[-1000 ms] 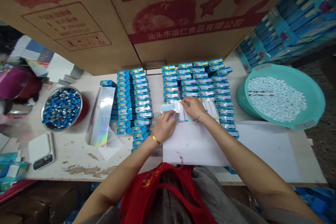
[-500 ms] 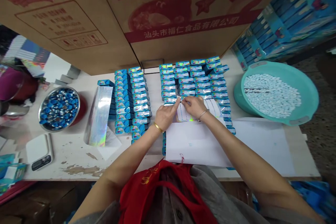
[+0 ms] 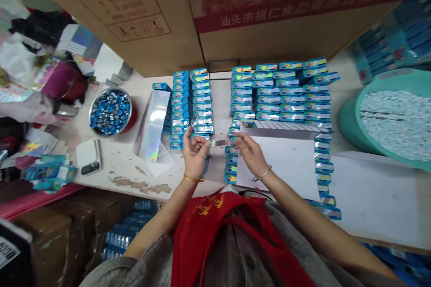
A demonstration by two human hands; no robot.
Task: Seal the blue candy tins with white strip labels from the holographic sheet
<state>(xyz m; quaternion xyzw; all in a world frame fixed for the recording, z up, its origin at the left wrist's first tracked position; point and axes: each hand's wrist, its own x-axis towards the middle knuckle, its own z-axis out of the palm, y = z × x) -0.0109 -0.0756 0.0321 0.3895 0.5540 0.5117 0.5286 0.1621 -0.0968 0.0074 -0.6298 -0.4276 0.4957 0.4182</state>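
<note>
Right now I see both hands raised just above the near middle of the desk [image 3: 111, 168], sharing one small shiny strip [image 3: 219, 143] that looks like a holographic sticker. My left hand [image 3: 195, 152] has its grip pinched on the strip's left end, palm turned up, and my right hand [image 3: 249, 154] pinches the right end with its fingertips, so the strip hangs level between them, clear of the surface.

Just under and to the right of the right hand lies a white sheet [image 3: 286, 161], with a row of what seem to be more stickers along its far edge [image 3: 286, 124]. Blue tins border that sheet on its left and right sides [image 3: 323, 166].

A little farther off, two blocks of blue tins stand in tidy rows: a narrow one on the left [image 3: 191, 98] and a wide one on the right [image 3: 279, 89]. Many show a shiny band on the lid, so I judge a good share is already labelled; I cannot tell how many remain bare.

Left of the narrow block lies a silver holographic sleeve [image 3: 151, 123], then a metal bowl of blue caps [image 3: 110, 112] and a small white scale [image 3: 88, 157]. On the far right sits a teal basin of white tablets [image 3: 390, 116]. Cardboard cartons [image 3: 208, 18] close off the far side.
</note>
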